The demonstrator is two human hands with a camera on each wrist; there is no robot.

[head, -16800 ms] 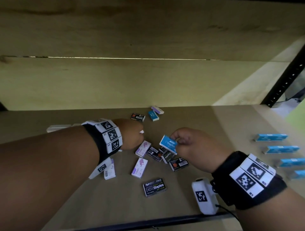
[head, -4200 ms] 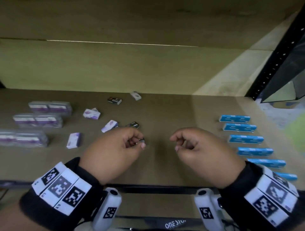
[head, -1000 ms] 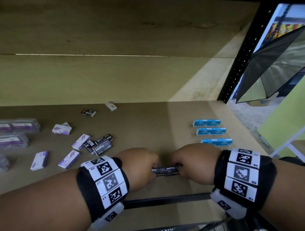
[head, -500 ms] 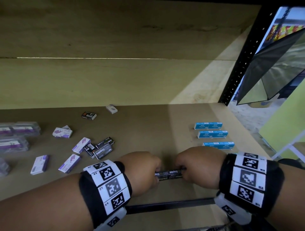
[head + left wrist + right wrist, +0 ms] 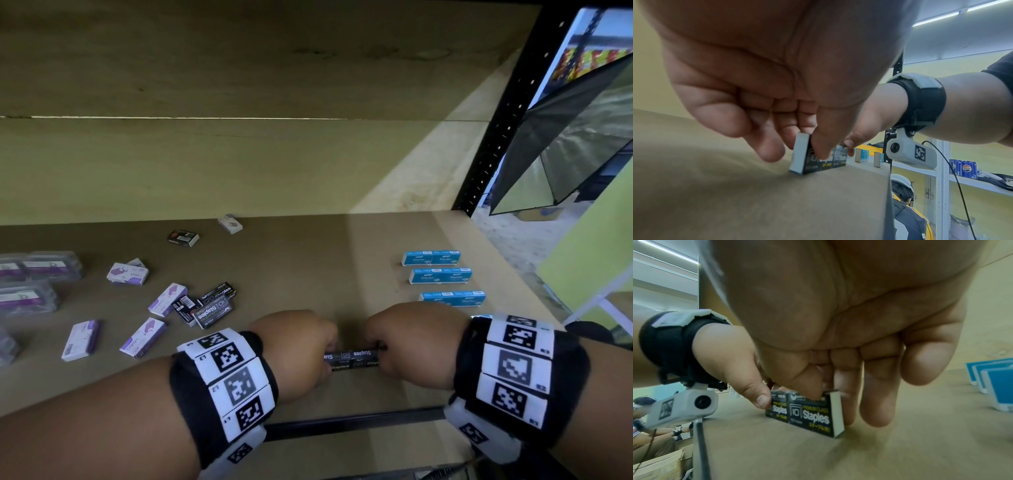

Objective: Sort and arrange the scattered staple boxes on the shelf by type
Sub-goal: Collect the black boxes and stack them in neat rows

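Your left hand [image 5: 298,353] and right hand [image 5: 407,346] each pinch one black staple box [image 5: 352,359]; pair stands on edge, end to end, near shelf [image 5: 308,260] front rail, starting black row left of blue boxes [image 5: 442,275]

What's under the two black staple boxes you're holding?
Only the brown shelf board: both black staple boxes stand on edge on it, end to end. Both hands cover their tops.

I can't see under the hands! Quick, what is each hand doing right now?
Left hand: pinching the left black box.
Right hand: pinching the right black box.
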